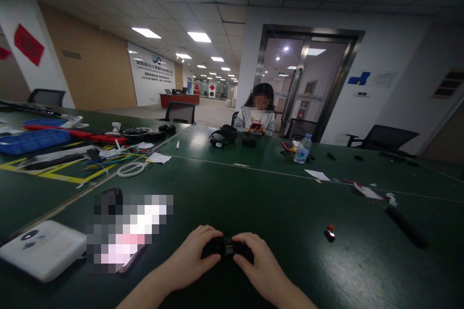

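A small black device (228,246) of a kind I cannot make out spans the gap between my hands, just above or on the green table (275,212). Its middle shows a slot with a yellowish bit inside. My left hand (197,253) grips its left end, thumb below and fingers above. Around the right end my right hand (255,260) is closed in the same way. The fingers cover most of both ends. To the right lies a small red and silver item (329,233), apart from my hands.
At left are a blurred-out phone (132,256), a white box-like device (45,251) and a coiled white cable (131,169). Blue trays (34,142) lie farther back. A water bottle (302,148) stands across the table, near a seated person (255,118). A black strip (406,227) lies right.
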`<state>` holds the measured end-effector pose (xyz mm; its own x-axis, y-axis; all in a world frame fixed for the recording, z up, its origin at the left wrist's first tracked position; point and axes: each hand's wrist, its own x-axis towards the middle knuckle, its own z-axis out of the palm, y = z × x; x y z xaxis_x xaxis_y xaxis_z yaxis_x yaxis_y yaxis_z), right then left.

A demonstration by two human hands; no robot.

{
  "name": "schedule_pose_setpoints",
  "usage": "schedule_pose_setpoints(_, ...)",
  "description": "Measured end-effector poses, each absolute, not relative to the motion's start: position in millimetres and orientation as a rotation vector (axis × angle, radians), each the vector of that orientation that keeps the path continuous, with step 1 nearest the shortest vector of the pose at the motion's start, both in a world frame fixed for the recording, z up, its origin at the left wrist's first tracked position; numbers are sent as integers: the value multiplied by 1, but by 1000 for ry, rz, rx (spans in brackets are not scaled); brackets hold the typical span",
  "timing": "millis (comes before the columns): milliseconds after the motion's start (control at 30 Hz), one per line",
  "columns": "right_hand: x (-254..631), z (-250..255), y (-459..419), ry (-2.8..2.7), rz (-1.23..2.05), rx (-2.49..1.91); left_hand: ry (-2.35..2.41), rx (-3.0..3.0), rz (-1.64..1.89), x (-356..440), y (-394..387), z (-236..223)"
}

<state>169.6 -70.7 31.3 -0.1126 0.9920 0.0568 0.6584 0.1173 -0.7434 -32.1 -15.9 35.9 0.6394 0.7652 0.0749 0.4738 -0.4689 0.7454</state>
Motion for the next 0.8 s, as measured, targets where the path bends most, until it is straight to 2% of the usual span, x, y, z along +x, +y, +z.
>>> schedule_pose_setpoints(800,170,23,-71,-1820,690,-1501,943,2158,537,-32,-12,28)
